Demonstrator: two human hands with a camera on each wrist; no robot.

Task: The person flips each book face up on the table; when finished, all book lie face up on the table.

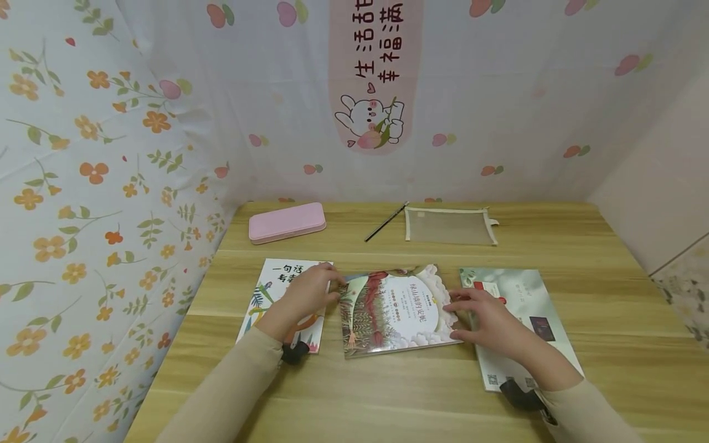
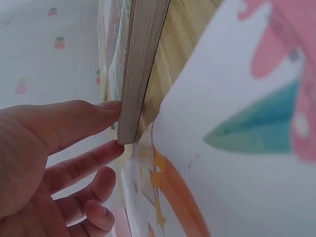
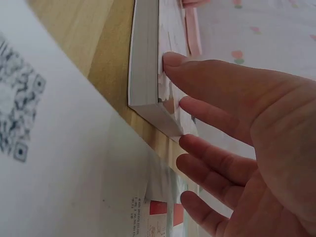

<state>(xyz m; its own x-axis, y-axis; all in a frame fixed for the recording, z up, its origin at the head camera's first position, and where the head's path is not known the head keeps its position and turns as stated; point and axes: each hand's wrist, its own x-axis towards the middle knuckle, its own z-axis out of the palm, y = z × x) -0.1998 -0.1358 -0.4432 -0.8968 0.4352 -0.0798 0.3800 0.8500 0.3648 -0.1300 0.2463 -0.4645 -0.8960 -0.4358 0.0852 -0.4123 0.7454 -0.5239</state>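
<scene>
A picture book [image 1: 410, 314] with a lace-edged, leafy cover lies flat at the middle of the table. A bluish strip peeks out at its upper left, possibly another book beneath. My left hand [image 1: 307, 295] touches the book's left end, its thumb [image 2: 111, 111] at the cover edge and the index fingertip by a corner. At the right end, my right hand [image 1: 490, 314] rests its thumb [image 3: 175, 64] on the cover, with loosely spread fingers. Under the left hand and wrist lies a white book [image 1: 271, 274]; below the right one, a pale green book [image 1: 528, 283].
Along the back of the wooden table [image 1: 354, 394] lie a pink pencil case [image 1: 288, 223], a dark pencil [image 1: 386, 223] and a mesh zip pouch [image 1: 451, 226]. Patterned cloth [image 1: 277, 123] hangs behind and on the left side.
</scene>
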